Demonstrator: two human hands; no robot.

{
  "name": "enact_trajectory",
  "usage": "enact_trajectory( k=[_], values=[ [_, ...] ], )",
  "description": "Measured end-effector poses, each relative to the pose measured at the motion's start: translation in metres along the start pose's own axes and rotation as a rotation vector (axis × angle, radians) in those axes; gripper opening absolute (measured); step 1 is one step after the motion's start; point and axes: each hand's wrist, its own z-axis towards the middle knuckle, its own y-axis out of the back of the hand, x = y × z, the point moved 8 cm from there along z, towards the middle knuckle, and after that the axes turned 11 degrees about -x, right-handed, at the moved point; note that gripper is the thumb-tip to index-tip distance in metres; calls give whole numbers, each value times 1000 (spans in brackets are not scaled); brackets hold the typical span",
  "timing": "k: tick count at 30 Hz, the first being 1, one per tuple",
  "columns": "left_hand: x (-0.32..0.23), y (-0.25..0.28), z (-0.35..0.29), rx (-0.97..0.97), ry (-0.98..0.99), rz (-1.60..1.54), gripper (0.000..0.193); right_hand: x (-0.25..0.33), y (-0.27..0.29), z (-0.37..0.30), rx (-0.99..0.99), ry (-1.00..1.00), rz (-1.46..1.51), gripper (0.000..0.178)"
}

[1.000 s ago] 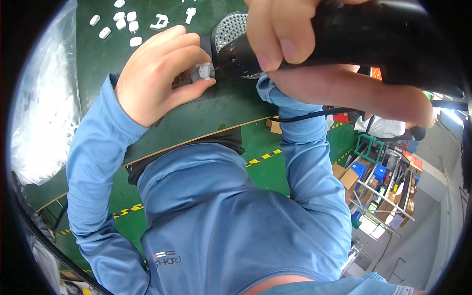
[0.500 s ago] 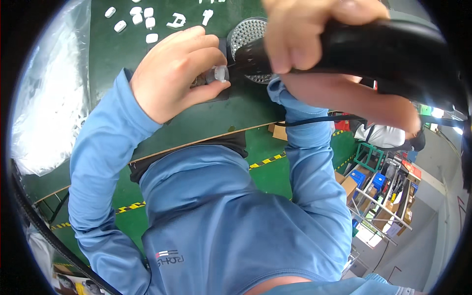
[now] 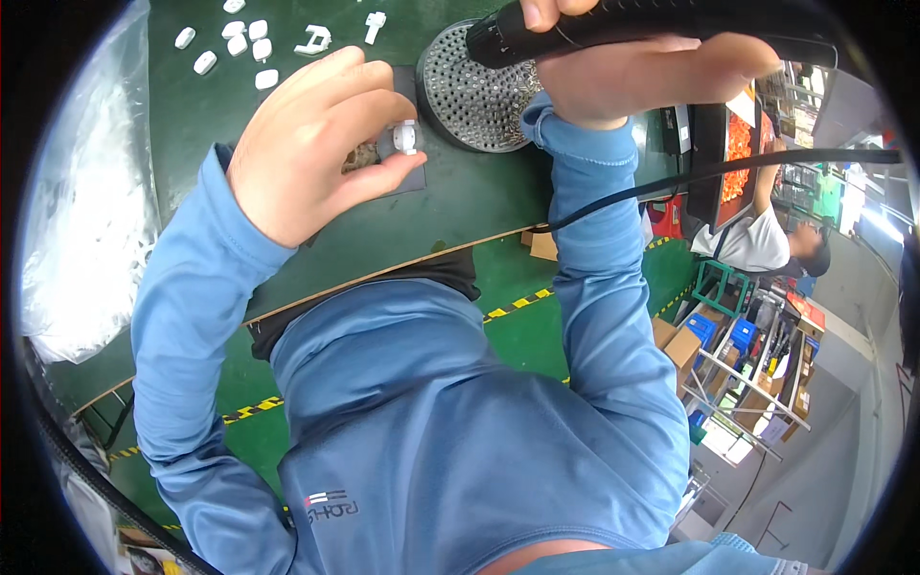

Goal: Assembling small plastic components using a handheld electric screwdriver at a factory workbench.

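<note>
Two hands were at work; the left hand (image 3: 316,144) pinched one small white plastic part (image 3: 405,137); the right hand (image 3: 632,72) gripped one black corded tool (image 3: 613,19); one round perforated metal dish (image 3: 474,91) lay between the hands; above the left hand lay about seven loose white parts (image 3: 244,43); one clear plastic bag (image 3: 86,211) sat left of it.

Loose white plastic parts (image 3: 233,43) lie on the green table (image 3: 450,206); a clear plastic bag (image 3: 86,220) sits left.

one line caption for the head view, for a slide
Left hand pinches a small white part on the green bench while the right hand grips a black corded tool.
</note>
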Motion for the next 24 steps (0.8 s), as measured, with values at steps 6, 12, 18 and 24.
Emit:
enact_trajectory(
  k=[6, 12, 18, 24],
  values=[
    [-1, -5, -8, -9, -13, -2, 29, -25, 2, -1, -100, -6, 931, 85],
    [-4, -3, -6, -66, -49, -43, 32, -29, 4, -2, -107, -21, 776, 82],
    [-4, -2, -7, -64, -49, -34, 32, -31, 5, -5, -167, -80, 747, 83],
    [-4, -3, -4, -60, -54, -39, 32, -3, 3, 2, -4, 87, 377, 85]
  ],
)
